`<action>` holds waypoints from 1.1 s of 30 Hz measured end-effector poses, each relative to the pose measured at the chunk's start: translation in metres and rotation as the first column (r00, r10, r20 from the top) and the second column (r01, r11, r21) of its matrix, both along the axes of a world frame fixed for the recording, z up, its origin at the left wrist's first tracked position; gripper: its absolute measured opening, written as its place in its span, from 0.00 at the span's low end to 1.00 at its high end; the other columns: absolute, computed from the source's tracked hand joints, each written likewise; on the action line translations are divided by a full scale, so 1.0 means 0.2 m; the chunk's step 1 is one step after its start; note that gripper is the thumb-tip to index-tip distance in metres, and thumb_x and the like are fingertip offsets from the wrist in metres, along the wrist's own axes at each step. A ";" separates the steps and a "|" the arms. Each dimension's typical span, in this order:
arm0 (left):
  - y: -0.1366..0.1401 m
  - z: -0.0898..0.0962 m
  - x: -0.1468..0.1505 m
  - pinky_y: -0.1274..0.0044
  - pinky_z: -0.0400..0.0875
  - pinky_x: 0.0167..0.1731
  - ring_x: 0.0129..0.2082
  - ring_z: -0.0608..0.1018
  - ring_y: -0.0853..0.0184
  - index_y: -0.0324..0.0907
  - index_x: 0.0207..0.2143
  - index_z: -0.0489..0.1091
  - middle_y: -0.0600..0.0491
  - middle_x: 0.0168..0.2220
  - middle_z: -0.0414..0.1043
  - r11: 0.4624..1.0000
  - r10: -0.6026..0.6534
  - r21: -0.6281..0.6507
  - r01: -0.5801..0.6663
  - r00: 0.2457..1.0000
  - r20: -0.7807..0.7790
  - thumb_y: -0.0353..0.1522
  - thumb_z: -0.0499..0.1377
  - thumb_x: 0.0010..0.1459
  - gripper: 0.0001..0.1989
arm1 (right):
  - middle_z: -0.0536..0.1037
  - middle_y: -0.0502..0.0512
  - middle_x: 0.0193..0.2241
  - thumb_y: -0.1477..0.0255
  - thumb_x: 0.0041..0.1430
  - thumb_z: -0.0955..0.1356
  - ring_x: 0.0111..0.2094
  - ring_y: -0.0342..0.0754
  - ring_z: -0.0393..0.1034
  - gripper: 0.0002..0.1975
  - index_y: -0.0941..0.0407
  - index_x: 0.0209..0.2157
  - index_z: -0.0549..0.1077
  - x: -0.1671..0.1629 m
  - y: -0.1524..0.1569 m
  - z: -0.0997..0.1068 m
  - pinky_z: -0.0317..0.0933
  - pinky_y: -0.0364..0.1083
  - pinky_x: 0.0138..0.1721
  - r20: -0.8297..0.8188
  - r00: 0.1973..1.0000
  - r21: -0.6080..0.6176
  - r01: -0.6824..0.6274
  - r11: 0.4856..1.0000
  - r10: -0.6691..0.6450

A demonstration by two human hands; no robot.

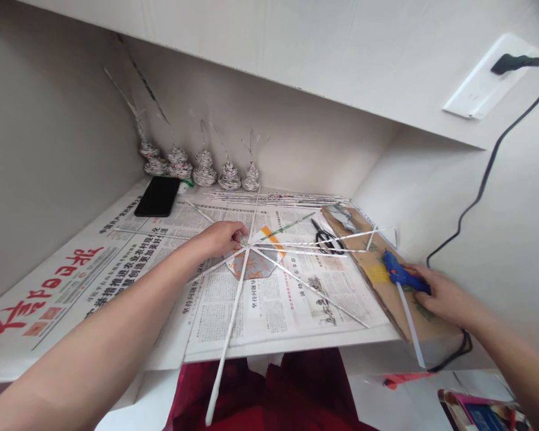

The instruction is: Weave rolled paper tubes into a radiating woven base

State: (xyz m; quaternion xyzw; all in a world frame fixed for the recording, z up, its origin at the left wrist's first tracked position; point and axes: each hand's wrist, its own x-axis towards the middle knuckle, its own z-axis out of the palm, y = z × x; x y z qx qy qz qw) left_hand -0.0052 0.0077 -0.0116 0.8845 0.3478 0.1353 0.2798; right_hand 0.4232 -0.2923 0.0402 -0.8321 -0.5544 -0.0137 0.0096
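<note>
Rolled newspaper sticks (232,317) cross in a star over a grey, many-sided piece of card (258,269). My left hand (224,235) is at the crossing point, its fingers closed on the sticks there. Part of the card lies hidden behind that hand and the sticks. On the right, my right hand (444,294) grips a blue hot glue gun (400,272) by its handle. A whitish glue stick (410,326) juts from the gun toward the front edge. The gun is over a brown cardboard sheet (363,242).
Black scissors (329,240) lie beside the cardboard. Several woven paper gourds (205,169) line the back wall, near a black phone (157,196) and a bundle of paper sticks (278,199). Newspaper (296,299) covers the table. A black cord (485,173) hangs from a wall socket (480,87).
</note>
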 end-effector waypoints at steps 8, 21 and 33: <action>-0.01 0.02 0.01 0.79 0.65 0.33 0.31 0.75 0.67 0.42 0.41 0.72 0.56 0.30 0.74 1.000 0.009 0.019 -0.008 0.999 -0.035 0.29 0.58 0.45 0.17 | 0.76 0.56 0.27 0.56 0.53 0.67 0.29 0.52 0.69 0.14 0.52 0.27 0.67 -0.36 0.16 0.12 0.58 0.48 0.31 -0.017 0.999 0.210 0.033 0.977 -0.030; 0.01 -0.01 0.01 0.80 0.65 0.33 0.31 0.74 0.68 0.42 0.41 0.72 0.56 0.31 0.74 1.000 0.001 0.019 0.000 1.000 -0.024 0.29 0.59 0.45 0.17 | 0.74 0.51 0.28 0.62 0.39 0.78 0.30 0.43 0.68 0.18 0.56 0.30 0.74 -0.60 0.58 0.19 0.63 0.43 0.32 -0.923 0.335 0.264 0.186 0.946 0.191; -0.02 0.02 0.02 0.79 0.64 0.30 0.30 0.74 0.67 0.42 0.39 0.73 0.55 0.31 0.75 0.999 0.023 0.045 -0.022 0.999 -0.035 0.27 0.60 0.45 0.16 | 0.71 0.50 0.23 0.69 0.48 0.74 0.26 0.42 0.65 0.08 0.56 0.26 0.73 -1.00 0.60 0.12 0.60 0.42 0.26 -0.963 -0.019 0.266 0.083 0.960 0.268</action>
